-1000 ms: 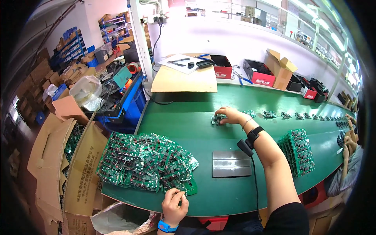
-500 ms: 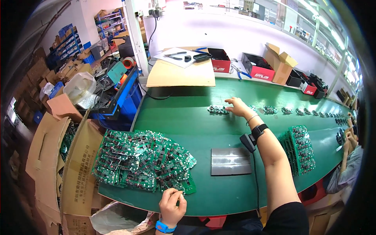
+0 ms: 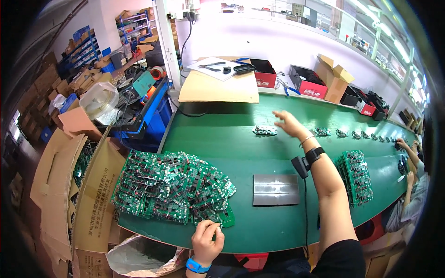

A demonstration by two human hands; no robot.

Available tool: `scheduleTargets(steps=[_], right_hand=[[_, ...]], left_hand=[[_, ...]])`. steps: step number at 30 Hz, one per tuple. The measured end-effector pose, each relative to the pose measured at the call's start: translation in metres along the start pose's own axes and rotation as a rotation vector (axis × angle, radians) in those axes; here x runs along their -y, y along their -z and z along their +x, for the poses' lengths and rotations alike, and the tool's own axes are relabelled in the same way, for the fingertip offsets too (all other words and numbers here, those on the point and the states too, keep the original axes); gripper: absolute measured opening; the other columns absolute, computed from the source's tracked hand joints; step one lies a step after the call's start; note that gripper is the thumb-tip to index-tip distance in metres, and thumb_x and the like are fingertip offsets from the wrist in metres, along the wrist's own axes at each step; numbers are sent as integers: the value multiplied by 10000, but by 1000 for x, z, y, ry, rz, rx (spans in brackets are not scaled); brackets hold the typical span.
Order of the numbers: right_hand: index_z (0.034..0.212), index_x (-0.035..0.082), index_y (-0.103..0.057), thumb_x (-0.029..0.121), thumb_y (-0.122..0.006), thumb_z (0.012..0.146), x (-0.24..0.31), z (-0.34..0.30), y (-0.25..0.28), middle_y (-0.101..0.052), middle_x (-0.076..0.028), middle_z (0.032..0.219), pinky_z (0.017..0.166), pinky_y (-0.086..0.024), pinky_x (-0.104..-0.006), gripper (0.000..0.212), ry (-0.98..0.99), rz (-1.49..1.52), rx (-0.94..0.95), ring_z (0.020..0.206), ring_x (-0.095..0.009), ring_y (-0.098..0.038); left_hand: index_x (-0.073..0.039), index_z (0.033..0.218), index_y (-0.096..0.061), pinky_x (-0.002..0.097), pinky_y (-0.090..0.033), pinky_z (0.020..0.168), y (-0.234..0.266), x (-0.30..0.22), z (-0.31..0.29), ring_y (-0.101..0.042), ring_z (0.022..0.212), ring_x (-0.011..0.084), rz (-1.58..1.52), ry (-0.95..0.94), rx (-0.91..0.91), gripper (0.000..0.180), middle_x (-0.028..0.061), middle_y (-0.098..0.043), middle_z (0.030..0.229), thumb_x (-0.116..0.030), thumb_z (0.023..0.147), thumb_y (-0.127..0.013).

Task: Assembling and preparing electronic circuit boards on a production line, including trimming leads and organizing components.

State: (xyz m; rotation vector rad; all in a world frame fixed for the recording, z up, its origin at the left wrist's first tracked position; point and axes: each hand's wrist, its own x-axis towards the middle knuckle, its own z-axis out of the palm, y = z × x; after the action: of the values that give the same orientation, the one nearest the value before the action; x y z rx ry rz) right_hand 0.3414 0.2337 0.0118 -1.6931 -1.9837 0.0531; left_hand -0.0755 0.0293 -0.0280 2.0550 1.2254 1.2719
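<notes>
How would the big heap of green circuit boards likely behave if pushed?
The heap would probably slide apart rather than move as one, since its boards overlap at uneven angles. Individual boards look stiff, being flat and thin; their raised components could snag or break.

Small green circuit board point(image 3: 265, 131), flat

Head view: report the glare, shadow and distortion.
In the head view, glare whitens the middle of the grey ridged block; in the same view, a dark shadow lies on the green table below the cardboard sheet, and the table's near edge bows.
</notes>
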Motion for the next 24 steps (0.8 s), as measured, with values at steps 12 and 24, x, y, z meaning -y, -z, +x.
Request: scheduleTargets(steps=[12, 24], right_hand=[[796, -23, -638, 111, -641, 766, 278, 10, 62, -627, -97, 720, 594, -456, -284, 137, 376, 332, 213, 645, -156, -579], [833, -23, -607, 288, -718, 688, 353, 24, -72, -619, -200, 776, 705, -484, -403, 361, 182, 217, 258, 780, -369, -601]], left_hand=[[-11, 807, -608, 345, -485, 583, 2, 4, 0, -586, 670, 272, -50, -71, -19, 85, 103, -566, 816, -46, 730, -608], [-23, 834, -591, 343, -496, 581, 1, 11, -6, -591, 683, 274, -88, -133, -77, 99, 90, -560, 849, -53, 740, -595]])
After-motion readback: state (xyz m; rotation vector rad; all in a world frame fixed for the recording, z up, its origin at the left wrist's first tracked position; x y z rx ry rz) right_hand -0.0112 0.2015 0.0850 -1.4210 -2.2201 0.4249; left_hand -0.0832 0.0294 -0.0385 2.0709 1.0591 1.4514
